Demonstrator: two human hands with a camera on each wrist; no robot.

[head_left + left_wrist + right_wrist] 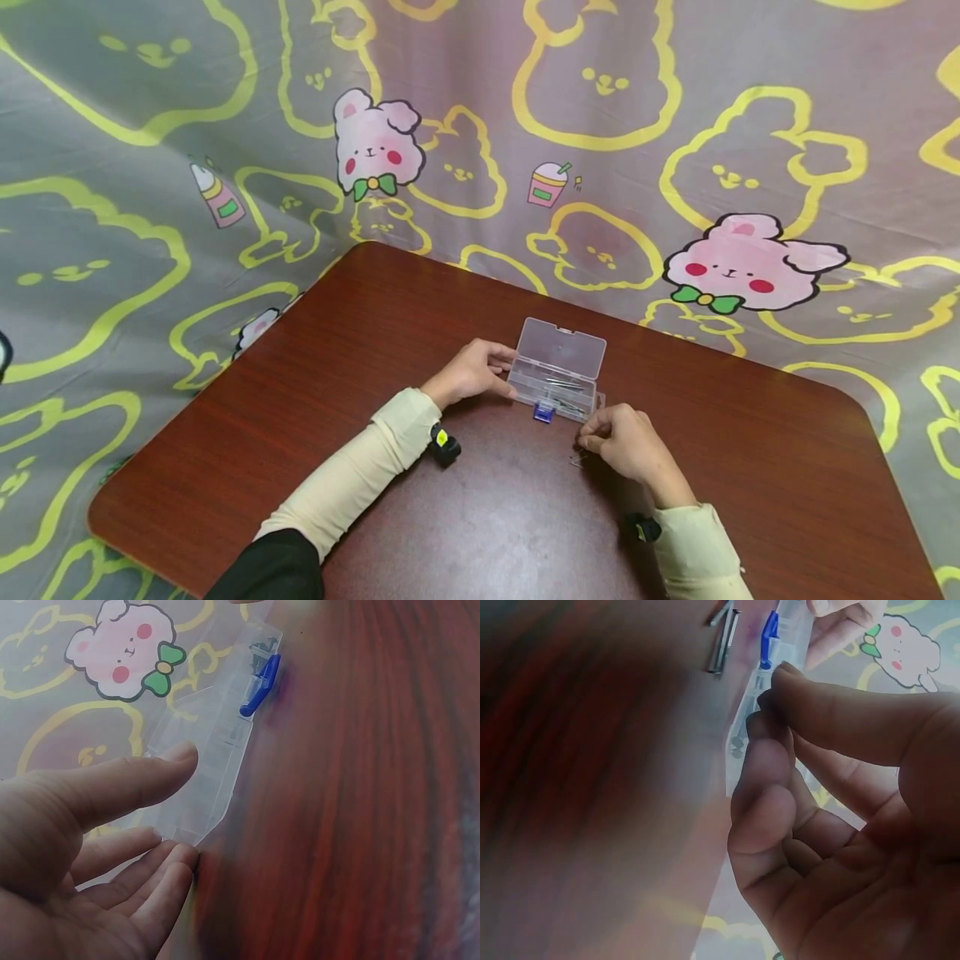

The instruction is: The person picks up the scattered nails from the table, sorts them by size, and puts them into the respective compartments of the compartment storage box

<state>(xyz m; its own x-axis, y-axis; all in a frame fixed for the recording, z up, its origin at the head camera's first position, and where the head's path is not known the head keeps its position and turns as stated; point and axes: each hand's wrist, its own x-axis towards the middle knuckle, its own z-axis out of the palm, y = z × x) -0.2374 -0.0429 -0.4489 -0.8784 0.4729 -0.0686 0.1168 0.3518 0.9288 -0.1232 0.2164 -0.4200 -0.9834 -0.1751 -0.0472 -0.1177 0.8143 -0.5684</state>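
A clear plastic box point(536, 385) stands with its lid point(561, 348) raised, thin metal nails point(566, 407) lying in its compartments. Its blue latch point(543, 412) hangs at the front. My left hand point(474, 371) holds the box's left end, thumb at the front and fingers around the rear corner. Near the front right corner, my right hand point(626, 442) has its thumb and fingertips brought together; whether anything thin sits between them is hidden. Several loose nails point(724, 639) lie on the table beside the right fingertips, in front of the box.
The brown wooden table point(757, 450) has rounded corners. A patterned curtain point(465, 75) hangs along its back and left edges. Each wrist wears a small black camera, one point(444, 446) at the left sleeve and one point(643, 527) at the right.
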